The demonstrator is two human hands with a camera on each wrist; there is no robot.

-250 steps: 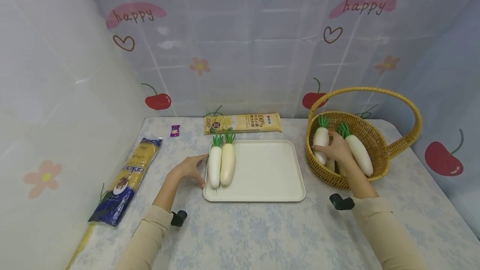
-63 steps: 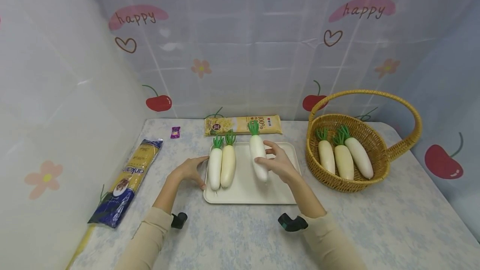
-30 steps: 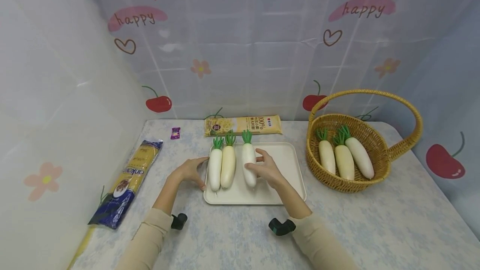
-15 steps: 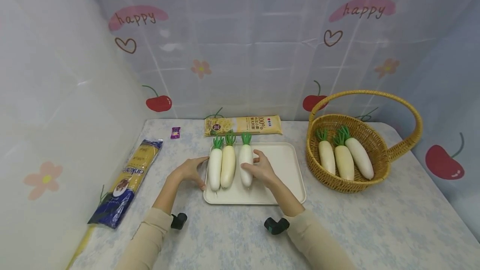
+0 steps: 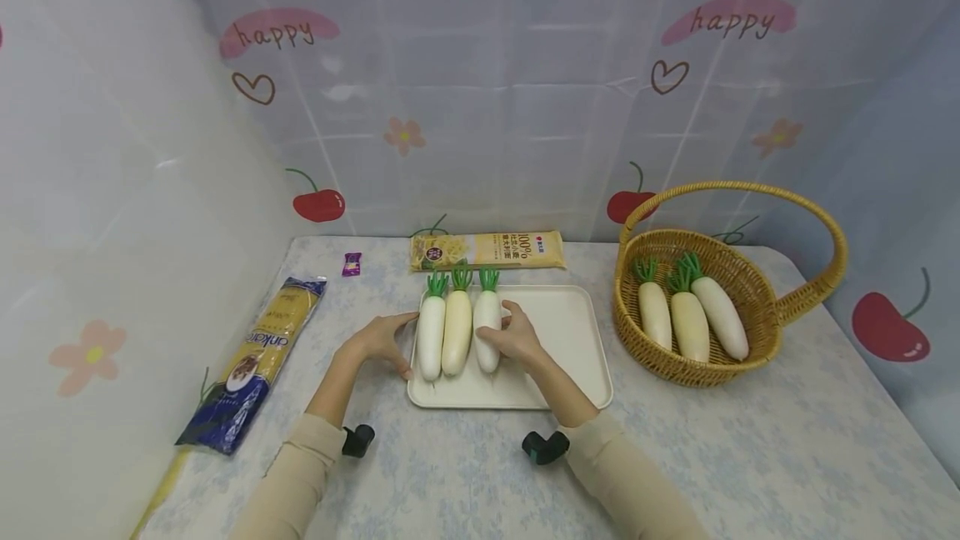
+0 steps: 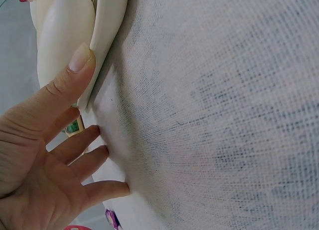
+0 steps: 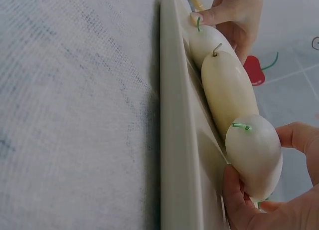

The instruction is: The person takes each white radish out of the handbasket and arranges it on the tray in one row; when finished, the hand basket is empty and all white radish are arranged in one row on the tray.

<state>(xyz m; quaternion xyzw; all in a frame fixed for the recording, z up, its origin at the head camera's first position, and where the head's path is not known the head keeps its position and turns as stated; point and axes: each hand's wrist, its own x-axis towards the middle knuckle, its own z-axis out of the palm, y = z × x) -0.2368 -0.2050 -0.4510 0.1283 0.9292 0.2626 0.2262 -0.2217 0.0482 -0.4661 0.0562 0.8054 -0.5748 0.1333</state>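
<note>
Three radishes with green tops lie side by side on a cream tray (image 5: pixel 555 390): a white one (image 5: pixel 431 338) at the left, a yellowish one (image 5: pixel 457 333) in the middle and another white one (image 5: pixel 487 325) at the right. My right hand (image 5: pixel 517 340) grips the right-hand radish between thumb and fingers; in the right wrist view this radish (image 7: pixel 253 155) is close beside the yellowish one (image 7: pixel 227 90). My left hand (image 5: pixel 381 344) touches the tray's left edge, thumb and fingers spread. In the left wrist view the left thumb (image 6: pixel 65 85) is at the tray rim (image 6: pixel 107 35).
A wicker basket (image 5: pixel 652 361) at the right holds three radishes. Behind the tray lies a yellow noodle packet (image 5: pixel 487 250). A blue and yellow pasta bag (image 5: pixel 255 365) and a small purple packet (image 5: pixel 352 264) are at the left. A printed curtain stands behind.
My right hand has carried a white radish from the basket to the tray, then left to beside the yellowish one. My left hand has stayed at the tray's left edge.
</note>
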